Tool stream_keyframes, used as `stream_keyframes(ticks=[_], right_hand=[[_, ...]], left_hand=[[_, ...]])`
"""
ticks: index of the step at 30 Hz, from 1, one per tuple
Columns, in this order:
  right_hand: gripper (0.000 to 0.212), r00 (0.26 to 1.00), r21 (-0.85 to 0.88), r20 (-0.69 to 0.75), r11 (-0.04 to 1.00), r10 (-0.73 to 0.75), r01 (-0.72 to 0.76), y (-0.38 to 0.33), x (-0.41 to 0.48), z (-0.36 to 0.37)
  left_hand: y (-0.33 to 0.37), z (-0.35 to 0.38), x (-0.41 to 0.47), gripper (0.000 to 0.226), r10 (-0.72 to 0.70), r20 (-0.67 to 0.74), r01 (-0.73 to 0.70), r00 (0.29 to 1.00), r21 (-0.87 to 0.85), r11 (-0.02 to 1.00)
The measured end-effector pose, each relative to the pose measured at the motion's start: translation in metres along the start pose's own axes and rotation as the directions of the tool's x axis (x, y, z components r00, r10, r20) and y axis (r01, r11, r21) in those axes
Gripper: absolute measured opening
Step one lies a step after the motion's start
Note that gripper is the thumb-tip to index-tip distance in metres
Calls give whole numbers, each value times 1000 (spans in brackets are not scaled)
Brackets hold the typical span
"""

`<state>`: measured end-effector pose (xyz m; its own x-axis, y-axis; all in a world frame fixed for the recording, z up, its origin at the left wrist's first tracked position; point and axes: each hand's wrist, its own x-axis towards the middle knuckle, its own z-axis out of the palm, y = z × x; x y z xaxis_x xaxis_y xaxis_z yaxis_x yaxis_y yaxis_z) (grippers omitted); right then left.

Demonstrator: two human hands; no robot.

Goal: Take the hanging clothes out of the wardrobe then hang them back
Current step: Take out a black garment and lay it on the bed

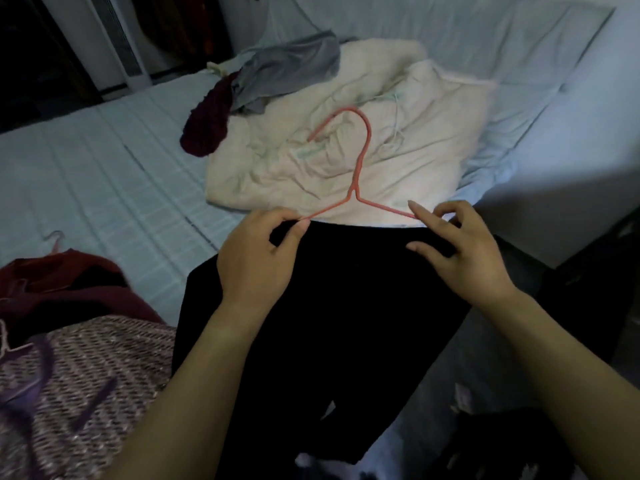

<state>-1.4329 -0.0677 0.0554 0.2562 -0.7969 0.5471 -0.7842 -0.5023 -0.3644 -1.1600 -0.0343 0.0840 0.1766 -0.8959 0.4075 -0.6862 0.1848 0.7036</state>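
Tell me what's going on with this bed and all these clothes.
A person is working a pink hanger into a black garment laid on the bed. The left hand and right hand each pinch its top edge where the hanger's arms disappear. The hook lies over a cream blanket. A grey garment and a maroon garment lie further back; a patterned garment lies at the left.

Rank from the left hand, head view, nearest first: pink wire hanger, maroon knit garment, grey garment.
1. Pink wire hanger: its arm meets the left hand's fingertips.
2. Maroon knit garment: farther off, at the quilt's left edge.
3. Grey garment: beyond it, on the quilt's far end.
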Motion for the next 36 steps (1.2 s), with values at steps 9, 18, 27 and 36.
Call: stream_keyframes(ticks=[9, 18, 27, 36], right_hand=[[48, 954, -8, -4, 954, -300, 300, 74, 167, 12], [48, 911, 111, -29, 905, -411, 412, 100, 319, 82], [45, 840, 390, 246, 843, -483, 371, 142, 406, 266], [46, 657, 353, 601, 889, -455, 292, 164, 403, 423]], left_hand=[[8, 40, 100, 3, -107, -171, 95, 979, -72, 993], [-33, 47, 232, 10, -82, -310, 101, 947, 48, 994], [-162, 91, 301, 12, -384, -202, 421, 901, 194, 886], [-275, 155, 303, 38, -654, -172, 642, 737, 480, 598]])
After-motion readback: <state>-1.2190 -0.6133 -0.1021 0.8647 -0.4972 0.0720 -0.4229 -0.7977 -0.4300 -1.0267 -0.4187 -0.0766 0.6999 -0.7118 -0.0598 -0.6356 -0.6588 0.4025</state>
